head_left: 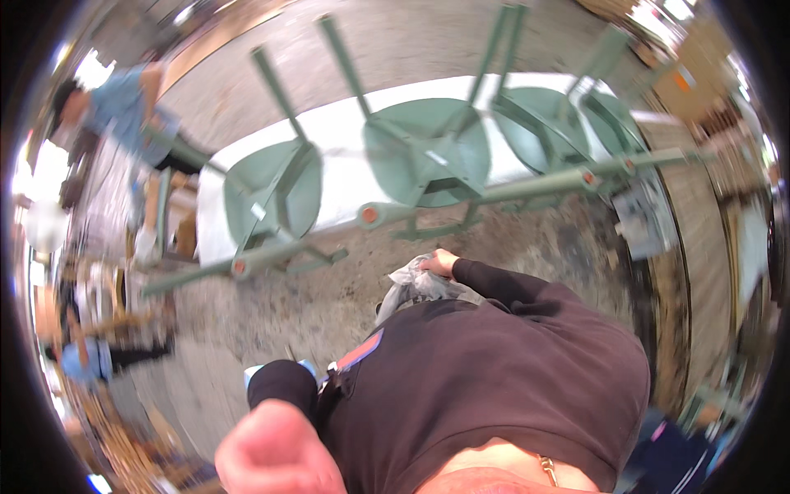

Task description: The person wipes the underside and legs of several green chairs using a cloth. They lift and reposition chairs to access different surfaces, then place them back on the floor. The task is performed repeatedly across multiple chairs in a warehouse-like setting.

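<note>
My right hand (442, 263) is closed on a crumpled, translucent plastic bag (411, 282), held in front of my waist. My left hand (280, 454) is raised close to the camera at the lower left, blurred, and its fingers cannot be made out. Ahead of me, several green chairs lie upside down on a table with a white cover (341, 185), legs pointing up. The nearest of them are a left chair (288, 198) and a middle chair (461, 140). White labels and crossed braces show under their seats. Neither hand touches the chairs.
A person in a light-blue shirt (123, 111) stands at the table's left end; another person (86, 360) is farther off at the left. Cardboard boxes (695, 78) are stacked at the far right. A long brown board surface (699, 247) runs along the right side.
</note>
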The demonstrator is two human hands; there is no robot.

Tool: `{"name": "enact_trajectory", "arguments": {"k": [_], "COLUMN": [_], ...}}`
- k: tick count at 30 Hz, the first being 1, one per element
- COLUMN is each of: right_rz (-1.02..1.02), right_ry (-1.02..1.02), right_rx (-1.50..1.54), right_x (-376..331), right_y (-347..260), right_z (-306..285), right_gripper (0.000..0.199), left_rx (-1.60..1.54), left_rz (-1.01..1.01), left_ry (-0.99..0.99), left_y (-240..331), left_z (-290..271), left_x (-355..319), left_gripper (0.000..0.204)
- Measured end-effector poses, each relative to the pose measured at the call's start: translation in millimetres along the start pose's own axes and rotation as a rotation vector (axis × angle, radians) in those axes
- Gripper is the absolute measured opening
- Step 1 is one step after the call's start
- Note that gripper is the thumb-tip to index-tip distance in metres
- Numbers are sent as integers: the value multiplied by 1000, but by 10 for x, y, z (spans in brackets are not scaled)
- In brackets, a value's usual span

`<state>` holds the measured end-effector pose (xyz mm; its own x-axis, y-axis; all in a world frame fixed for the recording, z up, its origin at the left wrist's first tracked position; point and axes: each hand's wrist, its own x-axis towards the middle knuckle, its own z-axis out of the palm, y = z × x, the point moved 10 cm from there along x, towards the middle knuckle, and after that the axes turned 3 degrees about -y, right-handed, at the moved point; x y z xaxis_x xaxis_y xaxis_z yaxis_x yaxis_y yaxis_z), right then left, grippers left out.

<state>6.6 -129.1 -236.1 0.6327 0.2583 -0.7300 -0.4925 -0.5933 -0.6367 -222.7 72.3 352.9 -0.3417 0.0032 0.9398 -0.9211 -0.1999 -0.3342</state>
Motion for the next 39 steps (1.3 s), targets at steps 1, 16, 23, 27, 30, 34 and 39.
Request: {"name": "enact_trajectory", "arguments": {"k": [1, 16, 23, 27, 30, 34, 39], "right_rz": [100, 94, -556, -614, -598, -618, -446], "right_ry": [-43, 531, 205, -239, -235, -166, 48], "right_rx": [-9, 915, 1536, 1400, 1214, 1134, 1296], "right_x": [14, -1526, -2050, -2261, -2396, -2764, -2803], "right_y": [98, 1346, 458, 165, 392, 811, 2086], "right_z": [76, -305, -980, -1103, -1342, -1780, -2365], "right_gripper": [67, 32, 39, 59, 71, 67, 48], "left_rx": [-92, -924, -490, -589, -688, -327, -317], "left_rz": [25, -158, -948, -1724, -2346, -1948, -1693], "left_ry": [-2, 222, -1045, -815, -302, -51, -127], "left_y": [-80, -610, -399, 182, 226, -559, -1523], "left_z": [52, 817, 2622, 2501, 2674, 2756, 3480], "left_x": [67, -421, -2722, -4233, -4752, -4688, -4595], "left_gripper": [13, 17, 63, 71, 52, 45, 43]}}
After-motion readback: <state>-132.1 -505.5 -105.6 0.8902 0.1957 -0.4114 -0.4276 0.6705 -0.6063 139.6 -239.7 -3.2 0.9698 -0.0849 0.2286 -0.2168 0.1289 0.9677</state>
